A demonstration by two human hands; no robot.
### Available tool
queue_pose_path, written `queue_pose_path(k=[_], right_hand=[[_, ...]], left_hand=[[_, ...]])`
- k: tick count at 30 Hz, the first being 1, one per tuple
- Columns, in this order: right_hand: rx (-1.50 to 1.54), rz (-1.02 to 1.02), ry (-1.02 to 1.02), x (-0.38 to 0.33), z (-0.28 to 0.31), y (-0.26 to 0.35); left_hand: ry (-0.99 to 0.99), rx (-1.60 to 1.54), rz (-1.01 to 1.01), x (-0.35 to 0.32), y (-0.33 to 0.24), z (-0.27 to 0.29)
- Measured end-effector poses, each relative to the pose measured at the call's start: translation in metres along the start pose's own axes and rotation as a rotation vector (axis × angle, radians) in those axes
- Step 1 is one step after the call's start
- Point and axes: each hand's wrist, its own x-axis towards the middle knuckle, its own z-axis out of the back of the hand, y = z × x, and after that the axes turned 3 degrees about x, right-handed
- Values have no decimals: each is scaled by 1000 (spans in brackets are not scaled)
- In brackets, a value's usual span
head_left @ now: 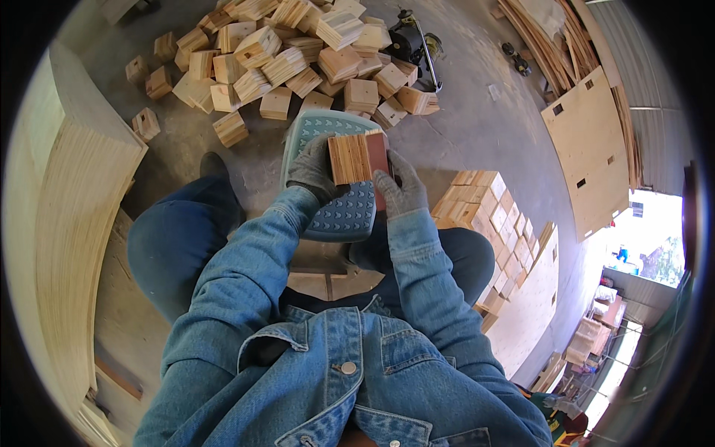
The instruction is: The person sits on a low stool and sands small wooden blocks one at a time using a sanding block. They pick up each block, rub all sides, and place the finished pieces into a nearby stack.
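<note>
My left hand (pixel 313 165), in a grey glove, grips a layered plywood block (pixel 348 159) by its left side. Over a light blue-green plastic stool (pixel 339 220) with a patterned top, the block is held up between my two hands. A flat reddish-brown piece of what looks like sandpaper (pixel 377 153) lies against the block's right side. My right hand (pixel 404 186), also gloved, is closed on that piece, thumb on the near face and fingers partly hidden behind it. The stool stands between my knees.
Beyond the stool lies a loose heap of wooden blocks (pixel 275 59), with a black wheeled tool (pixel 417 45) at its right. Stacked blocks (pixel 499 231) stand by my right knee on a pale board (pixel 532 316). Tall plywood sheets (pixel 74 186) rise at left; cut panels (pixel 592 149) lean far right.
</note>
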Motion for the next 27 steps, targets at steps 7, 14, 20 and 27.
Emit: queue_pose_path(k=[7,14,20,27], right_hand=[[108,-26,54,87,-17,5],[-208,99,53,-4,2,8],[-183,133,-15,-68,12,4],[-123,195,-4,55,-11,-18]], left_hand=[[6,-9,32,2,-13,-1],[3,-20,-12,2,11,-10],[26,15,-4,5,-1,-3],[3,-43,-6,4,-1,-4]])
